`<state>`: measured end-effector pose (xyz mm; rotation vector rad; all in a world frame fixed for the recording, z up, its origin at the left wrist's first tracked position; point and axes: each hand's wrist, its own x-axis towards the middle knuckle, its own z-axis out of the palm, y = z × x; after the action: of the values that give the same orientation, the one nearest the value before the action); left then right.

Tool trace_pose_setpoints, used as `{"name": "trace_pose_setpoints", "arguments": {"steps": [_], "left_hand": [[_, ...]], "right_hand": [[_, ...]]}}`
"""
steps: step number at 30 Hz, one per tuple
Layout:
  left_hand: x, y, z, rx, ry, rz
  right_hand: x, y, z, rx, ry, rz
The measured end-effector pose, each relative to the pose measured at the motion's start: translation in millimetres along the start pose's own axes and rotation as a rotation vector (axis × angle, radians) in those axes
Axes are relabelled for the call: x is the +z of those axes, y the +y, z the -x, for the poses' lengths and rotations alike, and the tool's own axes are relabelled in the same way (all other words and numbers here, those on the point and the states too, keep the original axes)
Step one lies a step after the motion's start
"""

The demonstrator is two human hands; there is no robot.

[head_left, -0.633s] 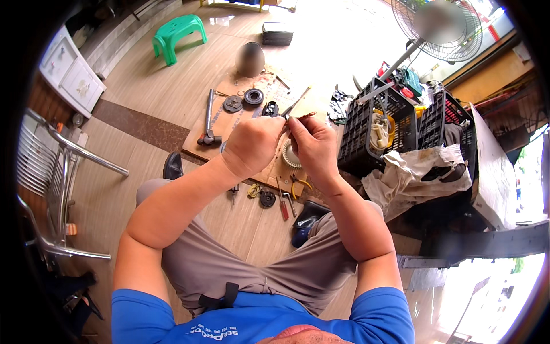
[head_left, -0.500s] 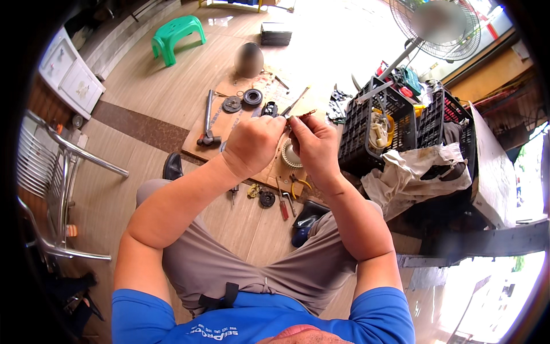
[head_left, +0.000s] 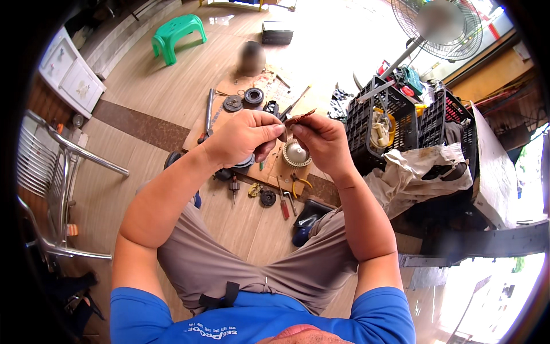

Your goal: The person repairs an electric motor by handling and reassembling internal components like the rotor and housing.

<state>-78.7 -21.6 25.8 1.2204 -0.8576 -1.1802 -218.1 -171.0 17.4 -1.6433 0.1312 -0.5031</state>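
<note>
Both my hands are raised close together over a brown board (head_left: pixel 195 135) on the floor. My right hand (head_left: pixel 323 143) pinches a thin reddish-brown piece (head_left: pixel 302 116) between thumb and fingers; its kind does not show. My left hand (head_left: pixel 243 140) is closed beside it, thumb against fingers, and whatever lies in that grip is too small to make out. Below the hands sits a pale finned fan wheel (head_left: pixel 297 153). Beyond them lie two dark round parts, a flat disc (head_left: pixel 232 103) and a ring (head_left: pixel 253 96). A hammer (head_left: pixel 208 112) rests to the left.
Near the board's front edge lie a motor armature (head_left: pixel 234 188), a black round part (head_left: pixel 267 198), a red-handled screwdriver (head_left: pixel 284 207) and pliers (head_left: pixel 300 184). Black crates (head_left: pixel 381 129) with cloths stand at right. A green stool (head_left: pixel 179 35), metal chair (head_left: pixel 63 166) and standing fan (head_left: pixel 412 49) surround the area.
My left hand has turned and shifted slightly left and down, its thumb now showing. My right hand has moved a little right, and more of the fan wheel shows.
</note>
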Motion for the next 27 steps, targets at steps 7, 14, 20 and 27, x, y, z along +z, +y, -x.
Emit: {"name": "trace_pose_setpoints", "arguments": {"steps": [7, 14, 20, 27], "left_hand": [[12, -1, -1, 0.102, 0.200, -0.073], [14, -21, -15, 0.772, 0.574, -1.202], [8, -22, -14, 0.874, 0.538, -1.264], [-2, -11, -2, -0.078, -0.013, 0.159]], "right_hand": [[1, -3, -6, -0.004, 0.009, 0.043], [15, 10, -7, 0.177, 0.168, -0.214], [11, 9, -3, 0.172, 0.179, -0.240], [5, 10, 0, 0.033, 0.045, -0.178]]}}
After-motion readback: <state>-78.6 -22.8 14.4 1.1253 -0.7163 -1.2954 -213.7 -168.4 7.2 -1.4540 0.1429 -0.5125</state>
